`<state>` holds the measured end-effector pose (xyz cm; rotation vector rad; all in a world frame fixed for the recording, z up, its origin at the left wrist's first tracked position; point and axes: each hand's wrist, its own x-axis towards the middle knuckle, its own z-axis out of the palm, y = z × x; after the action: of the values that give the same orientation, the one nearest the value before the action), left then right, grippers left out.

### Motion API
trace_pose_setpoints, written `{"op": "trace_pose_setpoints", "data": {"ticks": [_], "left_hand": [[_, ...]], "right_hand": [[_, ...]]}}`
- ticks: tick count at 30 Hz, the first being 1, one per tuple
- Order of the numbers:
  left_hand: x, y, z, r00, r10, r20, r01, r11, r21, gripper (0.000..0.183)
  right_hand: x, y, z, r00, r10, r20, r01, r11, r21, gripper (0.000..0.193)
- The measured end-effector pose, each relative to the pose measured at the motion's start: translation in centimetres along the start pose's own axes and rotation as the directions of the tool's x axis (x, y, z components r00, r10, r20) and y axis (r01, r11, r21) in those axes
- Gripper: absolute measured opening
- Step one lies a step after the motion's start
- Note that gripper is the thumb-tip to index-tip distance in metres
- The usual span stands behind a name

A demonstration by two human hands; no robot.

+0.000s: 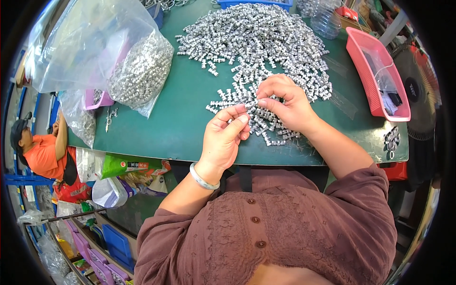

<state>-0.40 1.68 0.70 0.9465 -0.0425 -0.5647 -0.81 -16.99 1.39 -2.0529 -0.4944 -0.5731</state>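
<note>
A big heap of small silver metal fittings [256,38] covers the far half of a green table [171,118]. My left hand [224,137], with a silver bangle on the wrist, pinches a small silver fitting [249,105] between thumb and fingertips above the near edge of the heap. My right hand [285,102] meets it from the right, its fingertips closed on the same small fitting. A loose scatter of fittings [270,128] lies on the table under both hands.
A clear plastic bag of silver fittings [137,71] stands at the left. A pink tray [377,71] sits at the right, a clear bottle [327,19] behind it, a black fan [420,90] beyond. A person in an orange shirt [40,152] works at far left.
</note>
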Motion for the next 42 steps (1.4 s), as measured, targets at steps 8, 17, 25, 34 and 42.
{"op": "trace_pose_setpoints", "data": {"ticks": [8, 17, 25, 34, 42], "left_hand": [[-0.2, 0.0, 1.6, 0.972, 0.226, 0.057, -0.232, 0.964, 0.133, 0.014], [0.8, 0.0, 0.1, 0.996, -0.005, 0.086, 0.022, 0.979, -0.202, 0.013], [1.2, 0.0, -1.3, 0.946, -0.143, 0.290, 0.271, 0.842, -0.467, 0.016], [0.7, 1.2, -1.4, 0.988, -0.154, 0.018, 0.146, 0.885, -0.443, 0.013], [0.1, 0.2, -1.2, 0.982, -0.189, 0.016, 0.189, 0.982, -0.007, 0.010]], "right_hand": [[0.0, -0.4, -0.1, 1.000, 0.005, -0.010, -0.004, 0.997, 0.076, 0.007], [0.0, -0.7, -0.2, 0.993, -0.121, 0.011, 0.122, 0.990, -0.074, 0.010], [-0.1, -0.5, -0.2, 0.987, -0.115, 0.114, 0.141, 0.957, -0.254, 0.011], [0.1, -1.6, -1.1, 0.892, -0.086, 0.444, 0.244, 0.918, -0.313, 0.020], [0.1, -1.1, -0.9, 0.885, -0.146, 0.442, 0.225, 0.965, -0.133, 0.032]]}}
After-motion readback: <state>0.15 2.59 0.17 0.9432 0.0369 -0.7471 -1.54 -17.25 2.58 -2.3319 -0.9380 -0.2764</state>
